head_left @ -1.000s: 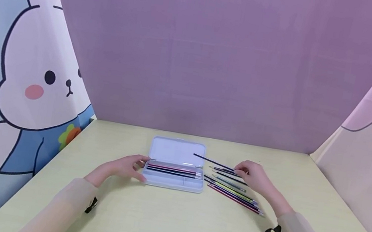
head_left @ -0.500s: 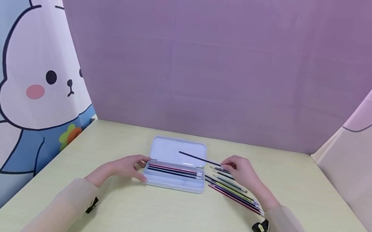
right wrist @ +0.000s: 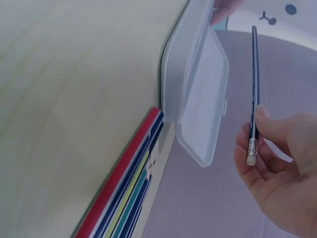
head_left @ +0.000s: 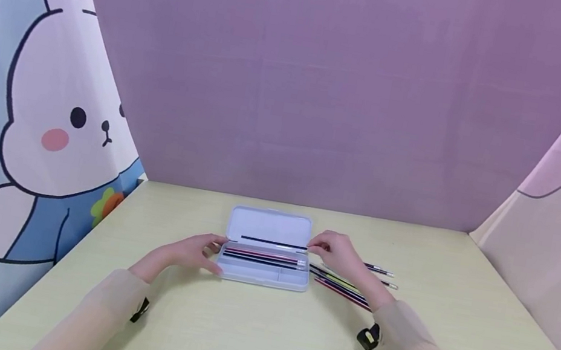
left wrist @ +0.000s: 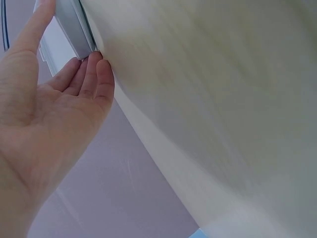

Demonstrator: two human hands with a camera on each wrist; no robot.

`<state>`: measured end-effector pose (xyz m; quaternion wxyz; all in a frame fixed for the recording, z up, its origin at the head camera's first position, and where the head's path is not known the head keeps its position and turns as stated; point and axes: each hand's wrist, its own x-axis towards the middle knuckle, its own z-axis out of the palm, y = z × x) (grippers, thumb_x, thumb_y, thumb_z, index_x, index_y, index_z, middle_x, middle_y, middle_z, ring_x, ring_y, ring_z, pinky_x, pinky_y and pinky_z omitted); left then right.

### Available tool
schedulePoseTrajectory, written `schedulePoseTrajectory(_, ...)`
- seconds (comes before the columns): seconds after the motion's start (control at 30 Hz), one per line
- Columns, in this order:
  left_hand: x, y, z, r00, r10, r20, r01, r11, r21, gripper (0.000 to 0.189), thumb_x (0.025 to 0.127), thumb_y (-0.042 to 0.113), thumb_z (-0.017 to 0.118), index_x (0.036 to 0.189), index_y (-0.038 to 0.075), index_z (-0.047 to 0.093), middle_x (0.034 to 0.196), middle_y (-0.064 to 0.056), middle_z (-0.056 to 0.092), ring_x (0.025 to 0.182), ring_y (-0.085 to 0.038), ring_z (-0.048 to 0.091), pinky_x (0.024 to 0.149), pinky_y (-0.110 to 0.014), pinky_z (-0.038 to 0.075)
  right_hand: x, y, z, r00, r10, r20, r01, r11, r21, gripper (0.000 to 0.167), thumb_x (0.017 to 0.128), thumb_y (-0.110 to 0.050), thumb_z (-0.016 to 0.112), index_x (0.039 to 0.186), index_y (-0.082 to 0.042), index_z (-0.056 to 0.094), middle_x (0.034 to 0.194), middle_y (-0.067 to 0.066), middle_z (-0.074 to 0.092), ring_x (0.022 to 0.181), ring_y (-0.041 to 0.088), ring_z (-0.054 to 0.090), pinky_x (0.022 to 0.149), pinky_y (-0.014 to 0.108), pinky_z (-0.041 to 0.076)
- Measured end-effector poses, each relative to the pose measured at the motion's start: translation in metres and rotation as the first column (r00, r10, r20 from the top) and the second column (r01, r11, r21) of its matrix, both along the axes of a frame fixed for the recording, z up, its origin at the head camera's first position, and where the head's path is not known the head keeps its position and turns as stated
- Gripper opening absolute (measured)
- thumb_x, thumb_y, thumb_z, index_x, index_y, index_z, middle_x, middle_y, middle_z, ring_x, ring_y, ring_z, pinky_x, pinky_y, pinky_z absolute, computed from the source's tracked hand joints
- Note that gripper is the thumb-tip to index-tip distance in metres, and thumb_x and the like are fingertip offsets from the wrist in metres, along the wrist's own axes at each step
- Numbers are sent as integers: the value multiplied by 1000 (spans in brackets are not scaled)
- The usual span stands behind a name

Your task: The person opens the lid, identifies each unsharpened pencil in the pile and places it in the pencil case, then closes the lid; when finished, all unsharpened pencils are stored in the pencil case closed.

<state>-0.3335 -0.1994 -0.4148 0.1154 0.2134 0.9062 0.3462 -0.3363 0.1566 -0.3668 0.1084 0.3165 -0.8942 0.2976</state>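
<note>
A white plastic pencil case (head_left: 237,277) lies with its lid raised on the table. Several red and dark pencils (head_left: 261,259) lie in its rear compartment. My left hand (head_left: 188,251) holds the case's left end, thumb toward the front and fingers at the back corner; the left wrist view shows these fingers (left wrist: 90,74) against the corner. Thumb and fingers of my right hand (head_left: 339,254) pinch a dark pencil (head_left: 270,242) near its eraser end. This pencil is level above the hinge side, in front of the lid (head_left: 269,225). The right wrist view shows its white eraser (right wrist: 251,160).
Several loose pencils (right wrist: 124,183), red, dark, yellow and green, lie right of the case, partly hidden under my right forearm in the head view. A purple backdrop (head_left: 295,79) stands behind the table (head_left: 244,334), with printed cloths at both sides.
My right hand has moved left with the dark pencil, bringing it from over the loose pencils to above the case and turning it level. My left hand has stayed at the case.
</note>
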Motion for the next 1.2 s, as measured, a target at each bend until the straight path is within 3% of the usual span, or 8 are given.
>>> schedulePoseTrajectory(0.27,1,-2,-1,1000,2,0,-2,1000,-11,84,73,33,80,139,2,40,134,-16,49,117,-32,50,96,-45,46,0,-21,-7,999,46,20,-47,998,40,8,87,-8,65,90,-3,71,82,2,65,70,7,54,63,19,49)
schedulePoseTrajectory(0.63,2,-5,-2,1000,-12,-9,12,1000,6,84,73,36,80,139,1,41,133,-15,50,116,-31,50,99,-46,43,2,-42,-16,996,31,86,-41,991,129,5,85,-7,67,87,-4,71,79,1,64,72,7,56,65,18,49)
schedulePoseTrajectory(0.87,2,-6,-2,1000,-10,9,10,1000,3,84,72,35,80,139,3,41,134,-13,49,117,-30,50,99,-46,43,-1,-48,-23,992,78,100,-93,982,161,5,85,-8,67,84,-5,71,78,2,67,68,6,54,62,18,47)
schedulePoseTrajectory(1.2,2,-8,-4,1000,-11,7,11,1000,4,85,72,36,81,139,4,41,134,-13,50,117,-29,50,100,-46,42,-1,-53,-30,977,26,210,-65,981,180,8,87,-6,64,81,-7,69,76,-1,67,66,6,52,63,20,47)
